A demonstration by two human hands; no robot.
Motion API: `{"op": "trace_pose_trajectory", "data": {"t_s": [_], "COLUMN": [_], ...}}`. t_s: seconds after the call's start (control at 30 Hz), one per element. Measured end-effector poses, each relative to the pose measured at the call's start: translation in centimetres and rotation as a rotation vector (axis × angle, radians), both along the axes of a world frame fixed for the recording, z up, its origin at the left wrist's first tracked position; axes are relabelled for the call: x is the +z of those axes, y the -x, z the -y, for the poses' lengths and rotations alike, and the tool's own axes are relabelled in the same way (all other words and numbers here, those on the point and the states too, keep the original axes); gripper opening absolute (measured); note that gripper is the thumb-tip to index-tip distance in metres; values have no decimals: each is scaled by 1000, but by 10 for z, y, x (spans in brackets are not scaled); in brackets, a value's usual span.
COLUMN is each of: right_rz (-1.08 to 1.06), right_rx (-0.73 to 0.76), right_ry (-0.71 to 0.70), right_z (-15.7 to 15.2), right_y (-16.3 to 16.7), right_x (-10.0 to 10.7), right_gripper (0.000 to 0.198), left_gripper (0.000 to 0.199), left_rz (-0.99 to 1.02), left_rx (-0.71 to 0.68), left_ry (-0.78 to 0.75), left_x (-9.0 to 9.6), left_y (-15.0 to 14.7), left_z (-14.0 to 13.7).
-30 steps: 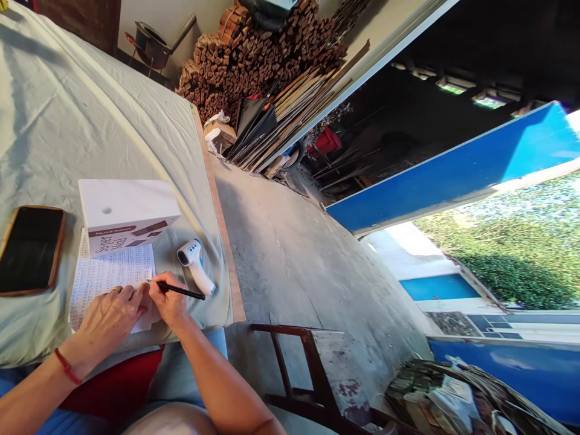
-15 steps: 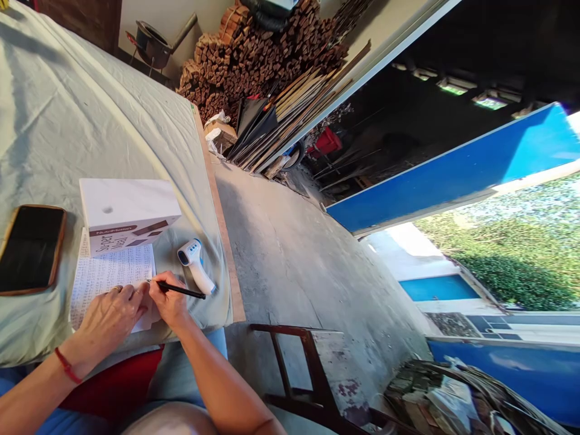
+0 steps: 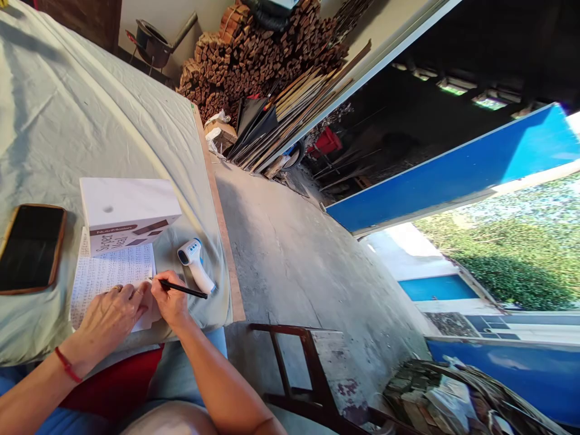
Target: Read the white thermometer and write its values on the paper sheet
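My right hand [image 3: 171, 298] grips a black pen [image 3: 183, 289], its tip at the right edge of a sheet of paper [image 3: 113, 269] covered in rows of handwriting. Flat on the lower part of that sheet lies my left hand [image 3: 111, 311], fingers stretched out and a ring on one of them. A white box [image 3: 129, 205] with dark print stands over the paper's top edge and hides part of it. Just beyond my right hand is a white and blue infrared thermometer [image 3: 196, 266], lying on its side. A phone [image 3: 32, 248] with a dark screen and brown case lies at the left.
A pale cloth [image 3: 113, 115] covers the table, whose wooden edge [image 3: 222, 223] runs along the right. On the concrete floor stands a dark wooden chair or stool [image 3: 312, 368]. Stacked firewood [image 3: 254, 66] and leaning sticks [image 3: 290, 115] are at the back, near a blue door [image 3: 444, 163].
The pen and my right hand have shifted very slightly to the right. My left hand, the box, the thermometer and the phone stay where they were.
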State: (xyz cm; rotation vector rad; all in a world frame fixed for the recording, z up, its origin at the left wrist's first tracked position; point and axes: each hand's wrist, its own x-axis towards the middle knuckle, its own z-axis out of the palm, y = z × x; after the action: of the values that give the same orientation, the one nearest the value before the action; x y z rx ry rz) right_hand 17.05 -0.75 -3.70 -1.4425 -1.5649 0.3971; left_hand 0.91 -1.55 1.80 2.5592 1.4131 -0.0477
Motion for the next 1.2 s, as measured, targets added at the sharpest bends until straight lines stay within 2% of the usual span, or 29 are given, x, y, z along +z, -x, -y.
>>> {"op": "trace_pose_trajectory", "data": {"t_s": [0.6,0.9,1.2], "right_rz": [70,-34,8], "right_rx": [24,-34,-17], "right_ry": [9,4,30], "right_z": [0,1,1], "right_y": [-3,0,-1], "right_x": [0,3,2], "right_gripper": [15,16,14], "left_gripper": [42,42,38], "left_rz": [25,54,100], "left_rx": [19,-4,17], "left_ry": [35,-18,-12], "left_x": [0,-2,1], "left_y": [0,2,2], "left_z": [-1,1,0]}}
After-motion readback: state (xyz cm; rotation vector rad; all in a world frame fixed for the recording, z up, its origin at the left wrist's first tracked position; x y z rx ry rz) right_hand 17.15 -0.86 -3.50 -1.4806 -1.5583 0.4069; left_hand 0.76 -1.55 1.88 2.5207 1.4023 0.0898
